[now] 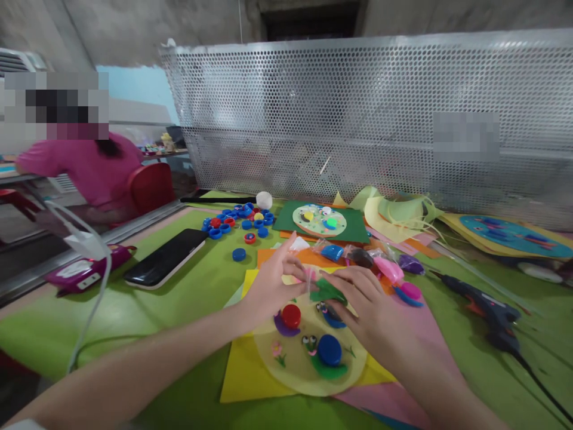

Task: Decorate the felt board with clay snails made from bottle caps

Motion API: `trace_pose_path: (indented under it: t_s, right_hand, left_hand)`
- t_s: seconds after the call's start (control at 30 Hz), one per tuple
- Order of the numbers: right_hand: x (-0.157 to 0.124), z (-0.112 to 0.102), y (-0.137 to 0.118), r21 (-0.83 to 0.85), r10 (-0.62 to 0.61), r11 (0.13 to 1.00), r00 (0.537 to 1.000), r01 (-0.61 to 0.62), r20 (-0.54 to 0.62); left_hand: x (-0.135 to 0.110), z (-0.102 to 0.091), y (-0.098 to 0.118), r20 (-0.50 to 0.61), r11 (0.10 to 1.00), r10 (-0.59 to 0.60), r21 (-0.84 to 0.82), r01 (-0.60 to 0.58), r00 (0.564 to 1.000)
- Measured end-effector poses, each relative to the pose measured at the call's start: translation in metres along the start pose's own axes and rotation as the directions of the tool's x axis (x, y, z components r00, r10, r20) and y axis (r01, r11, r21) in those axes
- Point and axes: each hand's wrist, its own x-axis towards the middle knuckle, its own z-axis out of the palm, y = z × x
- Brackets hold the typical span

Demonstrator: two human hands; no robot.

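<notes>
Above a round cream card, my two hands come together at a small packet of green modelling clay. My right hand is closed on its green part, with the fingers bent over it. Clear plastic shows at the packet's left end, where the fingers of my left hand are pinched; their exact hold is partly hidden. Snail figures decorate the card, made of clay with a red bottle cap and a blue bottle cap as shells. A third snail lies partly under my right hand. A small pink clay flower is at lower left.
Yellow paper lies beneath the card. Around it are loose bottle caps, wrapped clay packets, a phone, a power strip and a corded glue gun. Behind stands a perforated metal panel. A person sits at left.
</notes>
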Motion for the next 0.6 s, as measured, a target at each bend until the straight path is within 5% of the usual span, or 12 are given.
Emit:
trace_pose_path:
  t_s: [0.27, 0.6]
  right_hand:
    - [0.001, -0.004, 0.006, -0.052, -0.029, 0.998, 0.996, 0.025, -0.089]
    - [-0.001, -0.001, 0.005, -0.076, -0.044, 0.996, 0.997, 0.039, -0.066]
  left_hand:
    - [0.002, -0.008, 0.005, -0.049, 0.998, -0.034, 0.051, 0.037, 0.998]
    - [0.003, -0.007, -0.005, 0.064, 0.996, -0.043, -0.077, 0.048, 0.997]
